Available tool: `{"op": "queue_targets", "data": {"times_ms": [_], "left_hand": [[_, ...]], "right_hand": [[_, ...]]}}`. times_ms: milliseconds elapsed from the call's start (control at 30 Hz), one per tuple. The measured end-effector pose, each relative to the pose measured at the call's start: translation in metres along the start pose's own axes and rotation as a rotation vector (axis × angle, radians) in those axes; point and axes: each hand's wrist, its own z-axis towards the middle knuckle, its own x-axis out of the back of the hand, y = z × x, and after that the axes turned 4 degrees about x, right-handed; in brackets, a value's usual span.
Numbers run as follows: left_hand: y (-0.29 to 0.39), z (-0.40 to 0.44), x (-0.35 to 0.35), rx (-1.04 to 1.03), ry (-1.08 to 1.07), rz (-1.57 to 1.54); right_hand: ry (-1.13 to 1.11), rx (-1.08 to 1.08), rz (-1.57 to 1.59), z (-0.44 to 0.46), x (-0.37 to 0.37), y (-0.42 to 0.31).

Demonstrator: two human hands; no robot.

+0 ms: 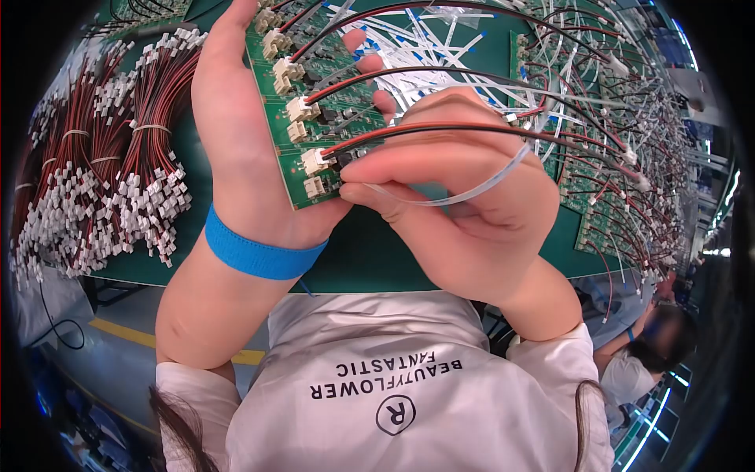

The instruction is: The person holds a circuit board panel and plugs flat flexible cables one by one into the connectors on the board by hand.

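Note:
A long green circuit board (279,118) lies across my left hand (236,102), whose thumb side runs along one long edge while fingertips show at the opposite edge. White connectors (301,108) line the board, and several carry red-and-black wires (440,127) that arch to the right over my right hand. My right hand (487,181) pinches thumb and forefinger together at the board's near end. From that pinch a translucent white flat cable (480,191) loops off to the right; its tip is hidden by the fingers. A blue wristband (263,250) circles my left wrist.
Bundles of red-and-black wires with white plugs (149,126) lie on the green table (354,256) at left. White flat cables with blue ends (425,47) are heaped behind the board. Wired boards (598,189) crowd the right side. Another person (641,354) sits at far right.

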Motion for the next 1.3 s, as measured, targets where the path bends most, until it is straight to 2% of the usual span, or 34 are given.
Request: {"op": "queue_targets", "data": {"times_ms": [167,267,367,400,500,533,667,767,800,900,933,1000,1033,1067,1133,1167,1233,1300], "left_hand": [[-0.01,0.0,0.003,-0.096,0.003,0.008],[-0.003,-0.001,-0.016,-0.074,0.156,0.065],[0.003,-0.002,-0.03,-0.045,0.284,0.113],[0.004,-0.001,-0.029,-0.039,0.284,0.102],[0.004,-0.001,-0.025,-0.034,0.232,0.079],[0.004,-0.001,-0.023,-0.032,0.216,0.071],[0.004,-0.002,-0.016,-0.015,0.134,0.025],[0.002,-0.005,-0.007,0.004,0.033,-0.014],[0.002,-0.006,-0.005,0.012,0.001,-0.029],[0.007,-0.007,-0.003,0.015,-0.01,-0.031],[0.01,-0.007,-0.009,0.081,0.061,-0.031],[0.003,-0.016,-0.002,-0.12,0.055,0.176],[0.002,-0.016,-0.002,-0.116,0.05,0.177],[0.002,-0.016,-0.003,-0.113,0.045,0.177],[0.007,-0.007,-0.019,0.105,0.033,-0.026],[0.008,-0.007,-0.021,0.13,0.051,-0.064],[0.008,-0.011,-0.02,0.061,0.067,0.06],[0.004,-0.022,-0.014,-0.174,0.11,0.47]], "right_hand": [[-0.046,-0.103,0.151,0.006,0.013,-0.003],[-0.051,-0.21,0.226,0.011,0.019,-0.011],[0.038,-0.221,0.328,0.007,0.015,-0.011],[0.095,-0.205,0.385,0.002,0.012,-0.007],[-0.104,0.028,0.122,0.009,0.021,-0.004],[-0.122,0.043,0.127,0.011,0.022,-0.004],[-0.068,-0.03,0.199,0.011,0.02,-0.008],[0.088,-0.047,0.314,0.005,0.008,-0.005],[-0.008,-0.037,0.213,0.009,0.016,-0.007],[0.019,-0.159,0.237,0.009,0.011,-0.015],[0.148,-0.277,0.351,0.007,0.001,-0.023],[0.022,-0.075,0.239,0.003,0.007,-0.004],[-0.031,0.03,0.192,0.005,0.009,0.004],[-0.071,-0.019,0.133,0.007,0.012,-0.007],[-0.1,-0.046,0.05,0.01,0.012,-0.014],[-0.09,-0.025,0.026,0.009,0.01,-0.013],[-0.082,0.024,-0.016,0.008,0.007,-0.011],[-0.092,0.068,-0.06,0.008,0.006,-0.009]]}}
